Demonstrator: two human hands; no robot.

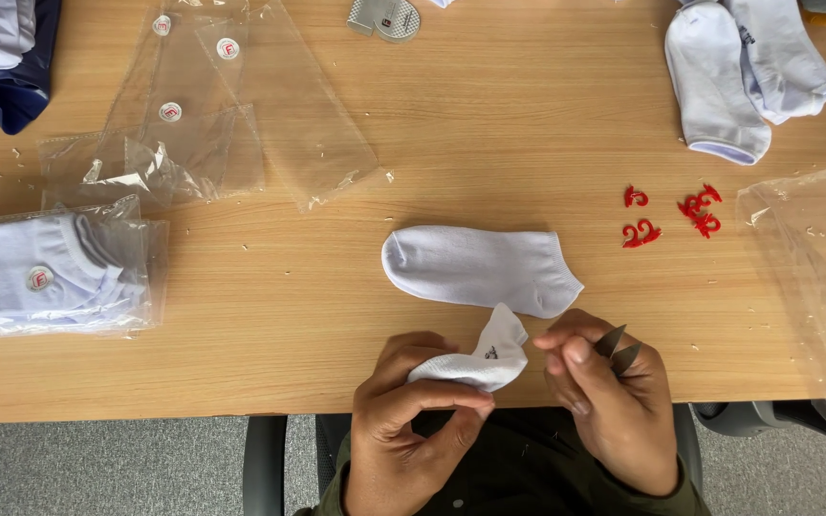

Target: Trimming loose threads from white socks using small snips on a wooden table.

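At the near edge of the wooden surface (pixel 270 315), the left hand (pixel 408 420) grasps a bunched white sock (pixel 482 358). Its fingers (pixel 432 394) curl over the lower part of the sock, and the thumb presses from the near side, so the fabric is pinched between them. The sock's free end sticks up and to the right, past the fingertips, toward the right hand (pixel 614 406).

The right hand's fingers are closed around small metal snips (pixel 617 349), whose two dark pointed blades jut out above the knuckles. The thumb and forefinger tips lie just beside the sock's raised end; whether they touch it cannot be told.

A second white sock (pixel 480 268) lies flat on the surface just beyond the hands, toe to the left, its cuff end close to the held sock's tip.

To the right lie several small red plastic hooks (pixel 671 215), and further back a heap of loose white socks (pixel 748 72). On the left sit a bagged pack of socks (pixel 50 272) and empty clear plastic bags (pixel 222 115). Another clear bag (pixel 815 277) lies at the right edge.
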